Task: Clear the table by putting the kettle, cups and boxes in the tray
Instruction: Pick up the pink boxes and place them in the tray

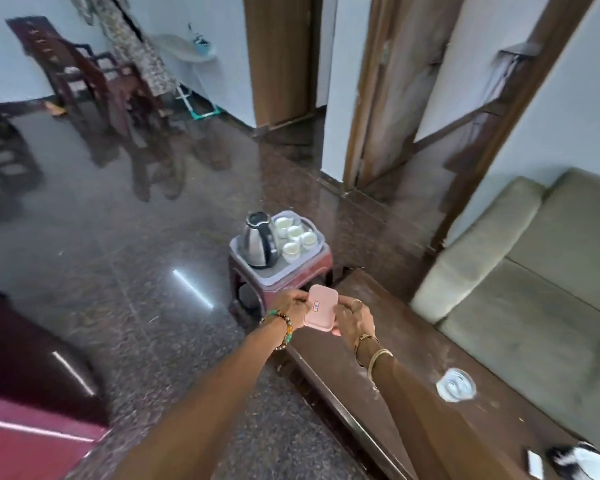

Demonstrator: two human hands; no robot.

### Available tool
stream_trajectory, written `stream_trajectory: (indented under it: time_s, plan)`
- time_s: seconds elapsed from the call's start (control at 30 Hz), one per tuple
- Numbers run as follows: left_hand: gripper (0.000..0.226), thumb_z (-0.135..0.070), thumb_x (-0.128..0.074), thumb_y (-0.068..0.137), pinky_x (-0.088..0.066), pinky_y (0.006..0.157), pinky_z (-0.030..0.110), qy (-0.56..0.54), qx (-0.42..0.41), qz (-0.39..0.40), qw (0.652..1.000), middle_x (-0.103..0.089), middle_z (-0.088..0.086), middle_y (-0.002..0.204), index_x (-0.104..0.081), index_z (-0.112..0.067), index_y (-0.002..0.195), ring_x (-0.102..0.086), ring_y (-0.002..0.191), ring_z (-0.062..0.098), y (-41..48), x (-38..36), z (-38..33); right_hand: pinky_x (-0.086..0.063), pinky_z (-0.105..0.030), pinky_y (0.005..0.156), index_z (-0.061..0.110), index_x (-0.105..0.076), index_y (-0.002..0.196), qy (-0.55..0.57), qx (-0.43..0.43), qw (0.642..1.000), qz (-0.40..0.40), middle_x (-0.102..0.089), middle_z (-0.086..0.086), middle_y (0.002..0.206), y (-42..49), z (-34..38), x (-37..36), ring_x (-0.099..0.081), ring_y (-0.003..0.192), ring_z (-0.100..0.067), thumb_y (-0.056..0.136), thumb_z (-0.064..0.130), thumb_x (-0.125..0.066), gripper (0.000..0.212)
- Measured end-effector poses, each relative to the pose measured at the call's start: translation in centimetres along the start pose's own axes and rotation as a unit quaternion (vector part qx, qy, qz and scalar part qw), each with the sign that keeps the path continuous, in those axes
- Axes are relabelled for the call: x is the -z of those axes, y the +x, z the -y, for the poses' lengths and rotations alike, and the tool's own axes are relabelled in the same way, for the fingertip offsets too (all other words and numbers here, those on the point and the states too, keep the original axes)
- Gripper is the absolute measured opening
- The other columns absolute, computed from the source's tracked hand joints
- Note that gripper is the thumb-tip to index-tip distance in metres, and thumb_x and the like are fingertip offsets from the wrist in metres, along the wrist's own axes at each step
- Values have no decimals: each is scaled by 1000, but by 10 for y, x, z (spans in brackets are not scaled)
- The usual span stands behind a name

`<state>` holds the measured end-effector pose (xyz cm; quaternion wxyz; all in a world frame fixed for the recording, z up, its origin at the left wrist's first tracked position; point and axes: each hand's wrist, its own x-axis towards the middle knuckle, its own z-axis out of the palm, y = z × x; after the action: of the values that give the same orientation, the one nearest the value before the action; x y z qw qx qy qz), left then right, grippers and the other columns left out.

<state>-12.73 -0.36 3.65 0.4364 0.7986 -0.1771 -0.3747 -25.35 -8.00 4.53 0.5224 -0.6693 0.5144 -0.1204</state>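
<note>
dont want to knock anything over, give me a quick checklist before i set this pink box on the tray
1. Grip: left hand and right hand both hold the pink rectangular plastic box by its ends: ok.
2. Box lid closed: ok.
3. Grey plastic tray sits level on the dark red plastic stool: ok.
4. Steel kettle upright at the tray's left: ok.
5. Four white cups upright beside the kettle: ok.
6. Room for the box: only a bare strip at the tray's near edge; cannot tell.
</note>
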Motion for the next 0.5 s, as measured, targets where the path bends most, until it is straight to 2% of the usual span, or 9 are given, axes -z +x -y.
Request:
stream_trajectory:
  time_s: [0.13,0.3,0.4,0.5]
  plan:
    - [33,-4,-60,91,-54,96,44,-6,17,-12,1000,-65,17,125,-65,-4,123,-63,115,33,18,72,14,-55,-48,89,19,-71,115,-13,23,999,44,-72,-9,109,5,45,-58,-67,100,-31,84,15,-54,36]
    - [26,-6,-67,84,-56,92,43,-49,56,-112,991,-71,11,113,-73,-11,110,-66,106,29,41,121,37,-58,-45,84,18,-72,109,-20,26,995,90,-73,-6,97,28,74,-121,-70,89,-29,83,14,-54,33]
    - [26,0,-64,86,-55,93,47,-73,70,-123,987,-69,17,115,-71,-3,111,-65,108,33,65,149,45,-56,-46,87,16,-73,109,-23,29,993,113,-74,-10,101,50,87,-155,-69,94,-31,84,13,-53,32]
    - [27,-3,-63,86,-54,94,49,-49,62,-114,990,-69,20,116,-68,-3,113,-66,108,37,94,174,44,-56,-48,87,12,-72,109,-18,35,991,127,-74,-12,99,78,104,-179,-68,94,-33,85,10,-53,31]
